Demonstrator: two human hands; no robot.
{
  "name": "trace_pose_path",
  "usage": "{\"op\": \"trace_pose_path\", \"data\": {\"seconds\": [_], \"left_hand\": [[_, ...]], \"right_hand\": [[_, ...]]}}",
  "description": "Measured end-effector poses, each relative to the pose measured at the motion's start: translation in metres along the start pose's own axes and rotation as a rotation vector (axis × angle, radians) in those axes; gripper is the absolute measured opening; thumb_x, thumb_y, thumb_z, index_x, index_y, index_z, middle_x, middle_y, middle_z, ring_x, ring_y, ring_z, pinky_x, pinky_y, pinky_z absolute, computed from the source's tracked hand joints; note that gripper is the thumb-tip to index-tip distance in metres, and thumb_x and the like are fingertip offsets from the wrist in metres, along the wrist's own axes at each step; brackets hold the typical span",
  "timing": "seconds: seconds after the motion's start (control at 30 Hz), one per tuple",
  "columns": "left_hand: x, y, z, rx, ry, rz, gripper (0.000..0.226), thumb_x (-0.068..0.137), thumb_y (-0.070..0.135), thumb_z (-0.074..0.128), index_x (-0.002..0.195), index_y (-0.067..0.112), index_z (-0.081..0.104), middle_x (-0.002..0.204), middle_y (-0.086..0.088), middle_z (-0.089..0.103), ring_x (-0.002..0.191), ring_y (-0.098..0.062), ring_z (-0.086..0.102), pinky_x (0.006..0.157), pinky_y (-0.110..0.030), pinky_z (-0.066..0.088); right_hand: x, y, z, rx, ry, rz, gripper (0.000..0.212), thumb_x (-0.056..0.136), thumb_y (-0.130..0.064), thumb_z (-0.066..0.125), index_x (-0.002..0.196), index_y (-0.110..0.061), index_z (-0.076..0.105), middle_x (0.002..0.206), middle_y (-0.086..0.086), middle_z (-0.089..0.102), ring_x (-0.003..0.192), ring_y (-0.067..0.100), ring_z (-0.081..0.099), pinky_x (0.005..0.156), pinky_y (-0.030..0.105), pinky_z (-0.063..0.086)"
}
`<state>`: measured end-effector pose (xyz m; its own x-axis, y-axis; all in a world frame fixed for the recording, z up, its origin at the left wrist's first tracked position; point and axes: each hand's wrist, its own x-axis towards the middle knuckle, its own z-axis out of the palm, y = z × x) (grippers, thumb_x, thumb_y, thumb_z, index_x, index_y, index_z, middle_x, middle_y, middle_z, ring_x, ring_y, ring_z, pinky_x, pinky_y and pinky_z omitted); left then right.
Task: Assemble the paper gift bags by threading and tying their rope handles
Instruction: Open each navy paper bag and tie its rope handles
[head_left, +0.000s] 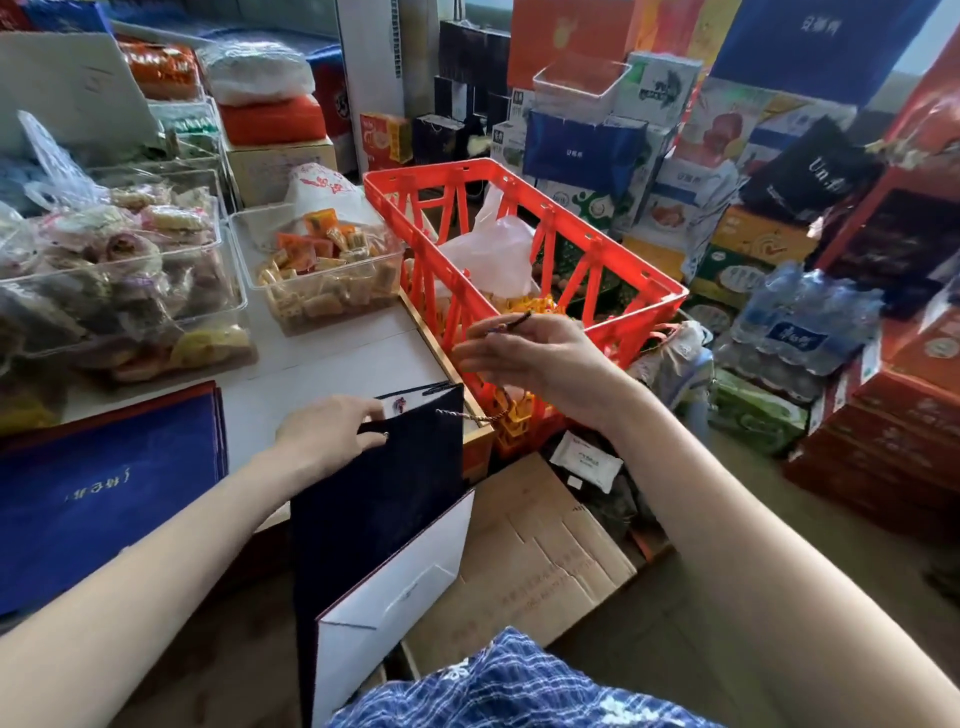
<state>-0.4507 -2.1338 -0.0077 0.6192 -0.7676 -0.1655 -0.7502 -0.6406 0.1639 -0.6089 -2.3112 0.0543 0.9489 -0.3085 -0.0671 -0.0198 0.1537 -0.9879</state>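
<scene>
Person seated at the edge of a white surface (332, 364), working on a dark navy paper bag (384, 499). The bag is standing upright between the arms, top edge leaning against the surface edge, white side panel (400, 597) facing right. Left hand (327, 431) is gripping the bag's top edge, fingers curled over the rim near a punched hole. Right hand (535, 353) is raised above and to the right of the bag, pinching a dark twisted rope (511, 321) between thumb and fingers, other fingers loosely spread. A length of rope is trailing from the bag's upper right side toward the right wrist. A stack of flat blue bags (104, 499) is lying on the surface to the left. A red crate (524, 249) is sitting just behind the right hand. Clear tubs of wrapped snacks (322, 275) are sitting on the surface farther back.
</scene>
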Motion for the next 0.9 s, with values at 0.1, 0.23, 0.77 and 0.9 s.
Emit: {"op": "trace_pose_path", "data": {"seconds": [0.1,0.23,0.77,0.9], "left_hand": [[-0.003,0.014,-0.009,-0.087,-0.025,0.086,0.024,0.091,0.039,0.056,0.109,0.024,0.061,0.114,-0.003,0.064,0.108,-0.024,0.056,0.076,-0.031,0.043],[-0.006,0.027,-0.02,-0.229,-0.039,0.17,0.021,0.09,0.034,0.059,0.104,0.019,0.064,0.103,-0.004,0.066,0.099,-0.021,0.058,0.082,-0.034,0.045],[-0.011,0.031,-0.028,-0.29,0.047,0.152,0.021,0.087,0.034,0.063,0.104,0.021,0.066,0.101,-0.007,0.068,0.089,-0.019,0.058,0.083,-0.033,0.046],[-0.014,0.033,-0.029,-0.299,0.079,0.136,0.03,0.086,0.035,0.064,0.112,0.02,0.066,0.107,-0.008,0.067,0.1,-0.021,0.06,0.086,-0.033,0.045]], "right_hand": [[-0.002,0.032,0.017,-0.635,-0.056,0.04,0.022,0.097,-0.015,0.05,0.087,-0.003,0.066,0.067,-0.002,0.059,0.058,0.006,0.052,0.058,0.015,0.043],[0.002,0.06,0.028,-0.928,-0.107,0.023,0.025,0.096,-0.021,0.049,0.075,-0.014,0.06,0.07,-0.004,0.051,0.067,0.01,0.048,0.062,0.019,0.034],[0.003,0.063,0.019,-0.671,-0.037,-0.038,0.016,0.092,-0.015,0.058,0.089,-0.007,0.071,0.04,-0.013,0.046,0.039,0.002,0.04,0.045,0.01,0.03],[0.002,0.064,0.024,-0.642,-0.047,0.0,0.016,0.092,-0.014,0.058,0.091,-0.005,0.071,0.037,-0.011,0.043,0.036,0.004,0.034,0.042,0.012,0.028]]}}
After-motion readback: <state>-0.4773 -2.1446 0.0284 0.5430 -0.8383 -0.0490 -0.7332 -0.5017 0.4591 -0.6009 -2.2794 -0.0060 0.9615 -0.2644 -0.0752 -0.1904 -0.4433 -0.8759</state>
